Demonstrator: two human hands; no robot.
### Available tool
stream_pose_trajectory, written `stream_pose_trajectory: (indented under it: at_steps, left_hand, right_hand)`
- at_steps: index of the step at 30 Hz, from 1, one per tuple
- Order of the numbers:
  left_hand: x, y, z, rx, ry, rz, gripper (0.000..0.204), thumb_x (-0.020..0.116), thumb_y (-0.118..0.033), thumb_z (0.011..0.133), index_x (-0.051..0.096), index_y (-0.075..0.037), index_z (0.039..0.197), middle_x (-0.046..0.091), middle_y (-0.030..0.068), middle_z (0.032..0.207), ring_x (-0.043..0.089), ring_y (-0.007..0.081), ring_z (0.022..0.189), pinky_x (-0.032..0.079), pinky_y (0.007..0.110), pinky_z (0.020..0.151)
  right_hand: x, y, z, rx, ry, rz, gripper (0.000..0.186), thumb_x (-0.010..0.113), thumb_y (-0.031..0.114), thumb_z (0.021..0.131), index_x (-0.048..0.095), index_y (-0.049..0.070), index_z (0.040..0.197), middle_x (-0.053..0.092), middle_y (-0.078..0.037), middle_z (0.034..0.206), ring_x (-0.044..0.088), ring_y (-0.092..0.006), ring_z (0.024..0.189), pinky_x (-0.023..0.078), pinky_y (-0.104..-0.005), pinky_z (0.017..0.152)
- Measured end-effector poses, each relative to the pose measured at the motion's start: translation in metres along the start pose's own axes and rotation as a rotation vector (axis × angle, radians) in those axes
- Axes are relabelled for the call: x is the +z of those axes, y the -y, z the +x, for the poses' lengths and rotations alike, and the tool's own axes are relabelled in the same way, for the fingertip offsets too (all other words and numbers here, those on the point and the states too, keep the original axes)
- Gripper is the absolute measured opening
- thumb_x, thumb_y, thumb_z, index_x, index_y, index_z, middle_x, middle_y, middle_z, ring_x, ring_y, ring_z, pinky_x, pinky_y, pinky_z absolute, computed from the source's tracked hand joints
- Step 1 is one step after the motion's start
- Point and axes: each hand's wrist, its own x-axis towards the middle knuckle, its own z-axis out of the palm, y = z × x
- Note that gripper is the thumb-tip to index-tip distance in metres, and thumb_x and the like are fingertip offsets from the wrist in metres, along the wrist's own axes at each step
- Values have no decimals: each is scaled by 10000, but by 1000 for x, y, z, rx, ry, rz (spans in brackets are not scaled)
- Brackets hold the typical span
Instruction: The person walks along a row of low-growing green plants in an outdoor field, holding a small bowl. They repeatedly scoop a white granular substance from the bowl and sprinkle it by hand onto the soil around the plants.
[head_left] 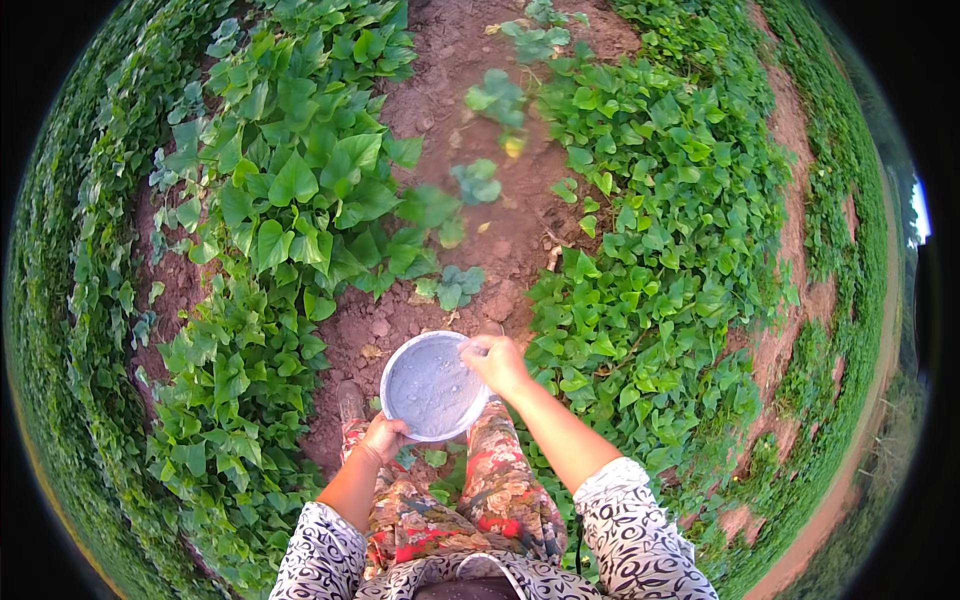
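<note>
A round, light-coloured basin [388, 383] holds grey powder [432, 388] with small lumps in it. It is held out in front of my legs, over the soil. My left hand [385, 437] grips its lower left rim, the thumb on top. At the upper right rim is my right hand [494, 362], its fingers curled closed and overlapping the basin's edge. Whether those fingers pinch powder or touch the rim, I cannot make out.
Leafy green vines [640, 230] grow in rows on both sides. Between them runs a strip of reddish soil [450, 120] with bluish-green seedlings [460, 286] along it. My shoe [351, 400] stands on the soil beside the left row.
</note>
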Motion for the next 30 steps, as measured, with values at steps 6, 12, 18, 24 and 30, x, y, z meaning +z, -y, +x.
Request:
stream_pose_trajectory:
  at_steps: [6, 12, 18, 24, 30]
  left_hand:
    - [15, 14, 11, -29, -132, -51, 609, 499, 97, 644, 451, -11, 1241, 577, 152, 1145, 603, 340, 998, 537, 488, 826]
    - [26, 17, 4, -90, -151, -84, 620, 490, 98, 647, 433, 2, 1257, 566, 158, 1164, 589, 340, 1039, 523, 480, 861]
    - [51, 15, 6, -50, -104, -52, 608, 490, 116, 655, 439, -6, 1248, 564, 154, 1160, 602, 334, 1003, 532, 487, 840]
    - [137, 0, -5, 41, 13, -66, 578, 494, 91, 666, 464, -21, 1232, 569, 135, 1152, 600, 324, 996, 540, 491, 818]
    - [204, -28, 16, 48, 68, -37, 550, 477, 117, 664, 499, -11, 1199, 585, 118, 1118, 603, 292, 965, 539, 465, 807]
  right_hand:
    - [-33, 3, 113, -181, -141, -338, 249, 699, 147, 757, 690, 49, 986, 690, -141, 895, 668, -224, 810, 519, -316, 762]
    - [-20, -12, 160, -274, -513, -492, 479, 682, 167, 764, 549, 20, 1200, 624, -198, 1091, 648, -323, 904, 508, -362, 823]
    - [-33, -24, 31, -238, 145, -474, 187, 625, 203, 800, 617, 42, 894, 644, -218, 859, 624, -389, 790, 508, -453, 704]
    - [-64, -5, -17, -36, 80, -417, 340, 658, 256, 791, 576, -1, 998, 641, -238, 917, 620, -403, 867, 501, -461, 765]
    - [-91, 26, -39, -107, 79, -344, 390, 686, 250, 764, 610, 13, 1063, 642, -241, 930, 624, -381, 911, 496, -428, 783]
